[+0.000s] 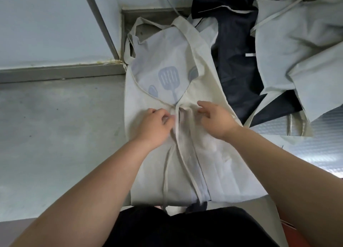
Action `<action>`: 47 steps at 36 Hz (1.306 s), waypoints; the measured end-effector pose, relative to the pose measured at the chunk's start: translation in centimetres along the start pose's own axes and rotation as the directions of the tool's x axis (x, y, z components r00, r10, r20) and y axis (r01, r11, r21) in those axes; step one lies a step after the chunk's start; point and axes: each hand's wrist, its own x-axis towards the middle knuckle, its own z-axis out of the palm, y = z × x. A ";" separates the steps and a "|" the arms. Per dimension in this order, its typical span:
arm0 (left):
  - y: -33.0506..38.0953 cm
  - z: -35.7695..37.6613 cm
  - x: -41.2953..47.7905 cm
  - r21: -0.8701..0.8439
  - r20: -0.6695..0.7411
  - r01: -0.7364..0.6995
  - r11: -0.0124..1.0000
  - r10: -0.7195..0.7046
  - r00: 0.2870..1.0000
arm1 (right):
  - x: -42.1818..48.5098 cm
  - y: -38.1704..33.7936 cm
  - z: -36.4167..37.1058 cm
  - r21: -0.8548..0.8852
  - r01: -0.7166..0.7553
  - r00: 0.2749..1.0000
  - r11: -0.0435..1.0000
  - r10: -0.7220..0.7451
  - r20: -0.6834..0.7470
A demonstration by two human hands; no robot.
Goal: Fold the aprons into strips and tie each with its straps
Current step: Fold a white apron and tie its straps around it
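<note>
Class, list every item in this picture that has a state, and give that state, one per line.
printed apron, flat, sides folded inward, not tied.
straps, loose, trailing down the middle.
left hand, fingers curled on the straps.
right hand, fingers loosely bent, grip unclear.
other aprons, unfolded heap.

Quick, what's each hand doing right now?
Left hand: pinches the apron strap.
Right hand: loosely curled over the apron; grip cannot be told.
</note>
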 end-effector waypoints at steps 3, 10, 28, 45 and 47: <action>1.9 1.5 -1.3 -0.099 0.089 0.064 0.993 -0.056 0.994 | -1.3 1.7 -0.5 -0.103 0.017 0.996 0.995 -0.026 -0.089; 4.6 4.2 -2.2 0.127 -0.011 0.186 0.974 -0.186 0.982 | -3.7 4.5 -2.7 -0.226 -0.050 0.943 0.973 -0.029 -0.333; 3.9 4.5 -2.3 0.017 -0.129 0.160 0.987 -0.156 0.979 | -6.0 8.6 -3.8 -0.374 -0.101 0.994 0.922 0.109 0.000; 3.8 6.4 -6.9 -0.058 0.000 0.286 0.957 -0.286 0.958 | -8.2 10.5 -3.5 -0.442 -0.112 0.993 0.890 0.085 -0.080; 4.0 6.8 -7.3 -0.160 0.037 0.300 0.940 -0.298 0.954 | -8.5 10.8 -3.3 -0.311 -0.113 0.993 0.944 0.104 -0.046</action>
